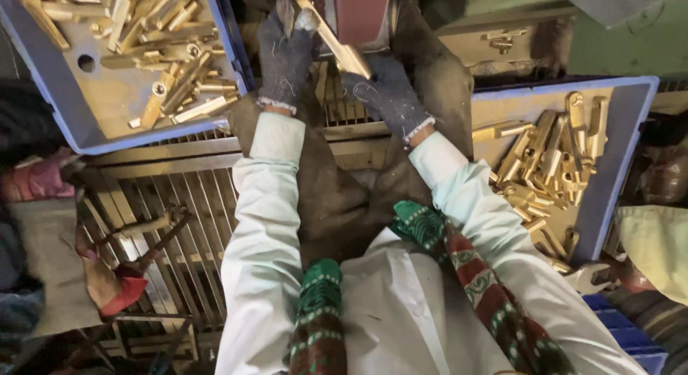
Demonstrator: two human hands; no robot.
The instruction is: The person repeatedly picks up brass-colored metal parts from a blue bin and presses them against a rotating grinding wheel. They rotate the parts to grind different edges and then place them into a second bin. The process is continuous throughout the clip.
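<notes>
Both gloved hands, left (284,56) and right (387,95), are gripping one brass bar (335,40), its top end getting lost against the red belt (362,13).

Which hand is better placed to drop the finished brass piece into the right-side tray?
Right. Both gloved hands grip the brass piece, but the right hand is nearer the right tray; the left hand is on the far side.

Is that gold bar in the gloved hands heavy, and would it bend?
The bar looks like solid brass, so probably heavy for its size. It stays straight between the left hand and right hand, so likely stiff. Its shine suggests slipperiness.
</notes>
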